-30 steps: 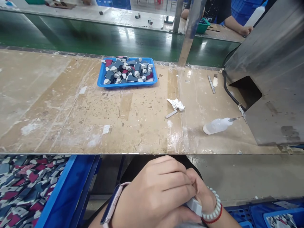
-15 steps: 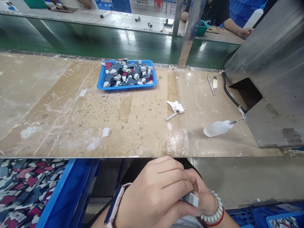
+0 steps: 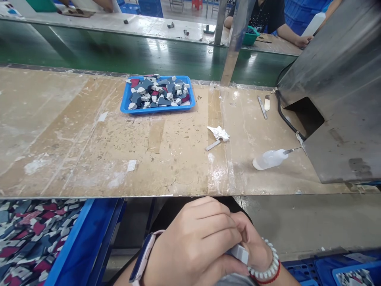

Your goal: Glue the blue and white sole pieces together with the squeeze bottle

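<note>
Close to my lap, below the table's front edge, my left hand (image 3: 193, 234) wears a watch and curls over my right hand (image 3: 254, 242), which has a beaded bracelet at its wrist. Between them shows the light grey end of a small block-shaped piece (image 3: 240, 253); the rest of it is covered by my fingers. Both hands are closed around this piece. Farther off, a blue tray (image 3: 159, 112) holds a heap of similar dark blue, grey and maroon pieces.
On the table (image 3: 178, 159) lie a crumpled white tissue (image 3: 219, 134), a small grey bar (image 3: 212, 145), a squeeze bottle (image 3: 269, 159) and a thin metal tool (image 3: 262, 107). A metal housing (image 3: 342, 119) stands right. A blue bin (image 3: 80, 242) full of pieces is lower left.
My hands stay together around the grey piece with almost no visible movement. The view has shifted slightly, so the table and its things appear a little farther left.
</note>
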Action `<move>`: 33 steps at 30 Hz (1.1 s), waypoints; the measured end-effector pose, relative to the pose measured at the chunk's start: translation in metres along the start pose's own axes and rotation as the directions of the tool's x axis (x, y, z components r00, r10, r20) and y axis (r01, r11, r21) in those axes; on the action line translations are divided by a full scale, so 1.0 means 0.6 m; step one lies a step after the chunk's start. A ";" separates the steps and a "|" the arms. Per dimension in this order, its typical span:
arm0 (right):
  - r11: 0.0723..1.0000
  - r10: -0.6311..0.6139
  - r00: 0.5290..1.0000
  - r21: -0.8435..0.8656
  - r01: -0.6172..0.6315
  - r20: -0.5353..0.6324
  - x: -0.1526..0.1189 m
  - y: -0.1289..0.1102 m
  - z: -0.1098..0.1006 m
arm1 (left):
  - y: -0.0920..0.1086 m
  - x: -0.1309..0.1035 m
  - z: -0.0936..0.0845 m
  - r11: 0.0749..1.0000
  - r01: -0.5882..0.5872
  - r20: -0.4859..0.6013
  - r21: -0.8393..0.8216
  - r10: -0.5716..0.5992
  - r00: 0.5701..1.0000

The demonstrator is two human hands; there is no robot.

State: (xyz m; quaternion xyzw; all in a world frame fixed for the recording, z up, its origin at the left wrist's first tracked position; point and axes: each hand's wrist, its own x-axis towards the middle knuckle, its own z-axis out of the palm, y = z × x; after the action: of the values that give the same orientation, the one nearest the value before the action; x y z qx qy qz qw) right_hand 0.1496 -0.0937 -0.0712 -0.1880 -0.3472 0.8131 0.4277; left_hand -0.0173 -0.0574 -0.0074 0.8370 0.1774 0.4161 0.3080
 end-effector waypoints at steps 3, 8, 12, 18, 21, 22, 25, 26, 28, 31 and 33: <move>1.000 0.002 1.000 0.007 -0.002 0.019 0.003 -0.001 0.000 | -0.002 -0.003 0.002 1.000 0.004 0.012 -0.011 -0.004 1.000; 1.000 0.015 1.000 -0.002 -0.015 0.022 0.002 -0.002 0.000 | -0.005 -0.002 -0.002 1.000 0.004 0.015 0.001 -0.004 1.000; 1.000 0.010 1.000 0.016 -0.010 0.019 0.002 -0.002 0.000 | -0.003 0.001 -0.005 1.000 0.007 0.001 0.000 -0.007 1.000; 1.000 -0.013 1.000 0.016 0.013 0.017 0.003 0.001 -0.001 | 0.000 0.001 -0.003 1.000 0.022 -0.002 0.011 -0.022 1.000; 1.000 -0.019 1.000 0.008 0.019 0.011 0.004 0.001 -0.002 | 0.000 0.000 -0.003 1.000 0.021 0.011 0.011 -0.021 1.000; 1.000 -0.020 1.000 0.005 0.020 0.009 0.004 0.001 -0.002 | 0.000 -0.001 -0.003 1.000 0.020 0.014 0.006 -0.020 1.000; 1.000 -0.018 1.000 0.002 0.018 0.005 0.006 -0.001 0.000 | -0.002 -0.002 -0.003 1.000 0.021 0.018 0.003 -0.022 1.000; 1.000 -0.016 1.000 0.000 0.016 0.001 0.006 -0.002 0.001 | -0.003 -0.002 -0.003 1.000 0.021 0.017 0.004 -0.021 1.000; 1.000 -0.009 1.000 -0.005 0.009 -0.013 0.006 -0.003 0.001 | -0.004 -0.002 -0.004 1.000 0.027 0.012 0.008 -0.027 1.000; 1.000 -0.006 0.999 -0.009 0.005 -0.036 0.003 -0.003 0.000 | -0.004 -0.002 -0.005 0.999 0.052 0.008 0.011 -0.052 0.999; 1.000 -0.002 0.999 0.001 0.002 -0.034 0.003 -0.001 -0.001 | -0.004 -0.002 -0.004 0.998 0.062 0.005 0.002 -0.062 0.998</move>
State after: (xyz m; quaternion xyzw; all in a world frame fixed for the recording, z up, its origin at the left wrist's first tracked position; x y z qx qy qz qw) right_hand 0.1495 -0.0919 -0.0710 -0.2009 -0.3396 0.8096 0.4346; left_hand -0.0200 -0.0554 -0.0090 0.8323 0.2030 0.4042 0.3206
